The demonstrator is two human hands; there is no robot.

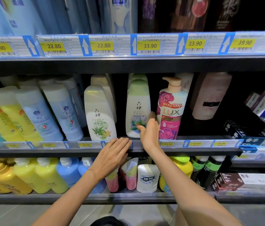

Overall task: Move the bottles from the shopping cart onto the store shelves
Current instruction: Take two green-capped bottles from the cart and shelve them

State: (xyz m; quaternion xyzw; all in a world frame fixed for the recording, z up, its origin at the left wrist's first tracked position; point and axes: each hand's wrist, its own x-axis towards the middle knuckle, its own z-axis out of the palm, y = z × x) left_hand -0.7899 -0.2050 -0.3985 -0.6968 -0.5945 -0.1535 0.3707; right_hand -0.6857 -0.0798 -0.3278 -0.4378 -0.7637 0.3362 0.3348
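A white bottle with a pale green cap (137,108) stands upright on the middle shelf (63,151). My right hand (149,132) is open just in front of its lower right side, fingers spread, thumb near the label; whether it touches the bottle is unclear. My left hand (112,156) is open and flat, palm down, in front of the shelf's front rail, holding nothing. A similar white aloe bottle (100,115) stands to the left. A pink Lux pump bottle (171,110) stands to the right. The shopping cart is out of view.
Blue and yellow bottles (30,115) lean on the middle shelf's left. A pale pink bottle (210,97) stands further right. The lower shelf (79,197) holds yellow, blue, pink and white bottles. Price tags (149,45) line the upper rail. Boxes (245,180) sit at right.
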